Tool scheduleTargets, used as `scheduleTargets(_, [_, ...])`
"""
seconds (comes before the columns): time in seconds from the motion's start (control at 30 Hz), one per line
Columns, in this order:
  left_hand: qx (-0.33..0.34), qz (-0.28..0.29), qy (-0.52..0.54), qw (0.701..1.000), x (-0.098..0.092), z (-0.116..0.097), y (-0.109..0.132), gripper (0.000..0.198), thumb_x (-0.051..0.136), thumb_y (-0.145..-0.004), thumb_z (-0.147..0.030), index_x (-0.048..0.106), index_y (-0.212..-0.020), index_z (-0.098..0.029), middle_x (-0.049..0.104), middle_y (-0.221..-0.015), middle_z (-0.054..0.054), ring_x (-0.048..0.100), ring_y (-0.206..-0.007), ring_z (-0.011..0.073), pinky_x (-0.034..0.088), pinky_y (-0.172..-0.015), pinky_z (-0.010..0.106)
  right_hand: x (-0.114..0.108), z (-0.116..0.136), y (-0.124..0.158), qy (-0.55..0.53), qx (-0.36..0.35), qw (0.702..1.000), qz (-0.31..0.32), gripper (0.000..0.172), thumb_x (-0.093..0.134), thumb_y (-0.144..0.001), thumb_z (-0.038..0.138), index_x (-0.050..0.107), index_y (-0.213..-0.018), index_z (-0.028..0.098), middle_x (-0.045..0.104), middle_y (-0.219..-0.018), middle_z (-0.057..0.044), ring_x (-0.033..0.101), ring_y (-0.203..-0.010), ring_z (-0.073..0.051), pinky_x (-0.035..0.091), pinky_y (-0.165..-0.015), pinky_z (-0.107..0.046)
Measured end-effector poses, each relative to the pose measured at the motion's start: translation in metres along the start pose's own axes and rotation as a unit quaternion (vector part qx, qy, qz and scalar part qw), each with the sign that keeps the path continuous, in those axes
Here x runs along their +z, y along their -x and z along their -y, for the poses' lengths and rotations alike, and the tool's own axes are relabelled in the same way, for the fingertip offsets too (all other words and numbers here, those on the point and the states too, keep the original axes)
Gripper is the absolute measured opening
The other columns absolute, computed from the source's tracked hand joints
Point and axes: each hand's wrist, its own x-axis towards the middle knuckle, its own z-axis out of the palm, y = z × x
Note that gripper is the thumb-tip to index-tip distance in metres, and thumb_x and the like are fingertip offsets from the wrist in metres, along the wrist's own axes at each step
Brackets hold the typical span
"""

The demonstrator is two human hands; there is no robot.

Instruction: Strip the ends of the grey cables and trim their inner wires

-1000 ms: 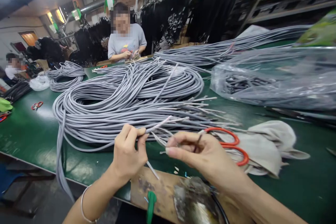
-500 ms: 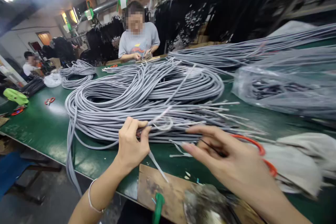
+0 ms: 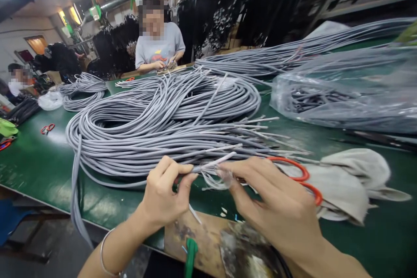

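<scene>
My left hand [image 3: 169,186] pinches a grey cable [image 3: 197,168] close to its end, between thumb and forefinger. Out of that end come a pale inner core [image 3: 219,160] and a loose tuft of white strands [image 3: 213,181]. My right hand [image 3: 272,195] has its thumb and fingertips closed at the strands. Red-handled scissors [image 3: 302,173] show behind the right hand; whether that hand also holds them I cannot tell. Just beyond both hands lies a large coiled bundle of grey cables [image 3: 140,145], its stripped ends pointing right.
A wooden board [image 3: 177,232] with a green-handled tool [image 3: 191,254] lies at the near edge. Beige cloth [image 3: 352,178] and a clear plastic bag [image 3: 368,91] are at right. More scissors [image 3: 47,129] lie left. A co-worker [image 3: 159,47] sits across the green table [image 3: 39,169].
My right hand has moved left to the cable end, and its fingers have closed at the white strands. The left hand keeps its pinch. The view has shifted slightly to the right.
</scene>
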Motion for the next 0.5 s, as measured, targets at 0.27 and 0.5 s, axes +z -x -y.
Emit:
scheduleTargets(0.27, [0.007,-0.012,-0.004,1.0,0.0009,-0.0013,-0.0011,0.011,0.054,-0.083,-0.013,0.064,-0.08,-0.009,0.052,-0.063,0.002,0.047,-0.052,0.0079,0.041,-0.045,0.017,-0.0022,0.0008,-0.0043,0.015,-0.024,1.0,0.001,0.014,0.054,-0.084,0.006,0.052,-0.086,0.019,0.06,-0.068,-0.003,0.052,-0.064,-0.015,0.041,-0.061,-0.03])
scheduleTargets(0.5, [0.0,0.003,-0.003,1.0,0.0011,-0.0019,-0.0005,0.014,0.053,-0.085,-0.016,0.064,-0.08,-0.01,0.055,-0.064,0.003,0.048,-0.051,0.0085,0.042,-0.043,0.018,-0.0005,-0.0007,-0.003,-0.005,-0.028,1.0,0.006,0.016,0.053,-0.084,0.004,0.051,-0.085,0.02,0.06,-0.067,-0.002,0.051,-0.061,-0.015,0.041,-0.058,-0.031])
